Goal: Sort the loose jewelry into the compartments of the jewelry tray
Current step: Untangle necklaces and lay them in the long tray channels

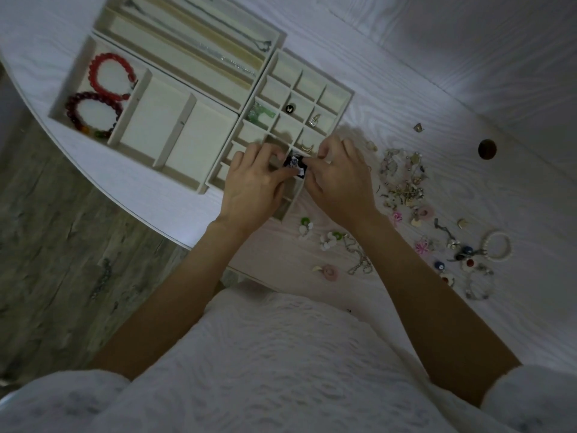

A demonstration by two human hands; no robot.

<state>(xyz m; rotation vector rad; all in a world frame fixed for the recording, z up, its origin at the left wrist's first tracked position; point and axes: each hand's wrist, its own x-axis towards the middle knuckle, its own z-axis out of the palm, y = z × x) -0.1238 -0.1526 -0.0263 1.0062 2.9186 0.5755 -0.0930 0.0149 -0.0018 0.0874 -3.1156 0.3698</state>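
Cream-coloured trays are sitting together on the white table (pixel 406 73) in the upper left of the frame. Both hands are meeting at centre frame, over the near end of the grid tray (pixel 352 92). The left hand (pixel 253 189) and the right hand (pixel 338 182) are pinching one small dark piece (pixel 294 164) between their fingertips, from either side; it is black with pale markings, and what it is I cannot tell. It is hovering just above the grid's near cells.

Farther up the grid, single cells are holding a green piece (pixel 261 114), a dark round bead (pixel 290 108), a silvery charm (pixel 314 120) and a gold curved piece (pixel 306 147). At far left, a red bracelet (pixel 110 77) and a darker bead bracelet (pixel 93 115) are lying in the end compartment of the wide tray (pixel 175 129). Chains (pixel 231 62) are lying along the long tray (pixel 193 42) at the top.

Loose jewelry (pixel 404 182) is lying scattered on the table at right of the hands, with a white bead bracelet (pixel 496 245) at the right edge and flower pieces (pixel 327 240) near the right forearm.
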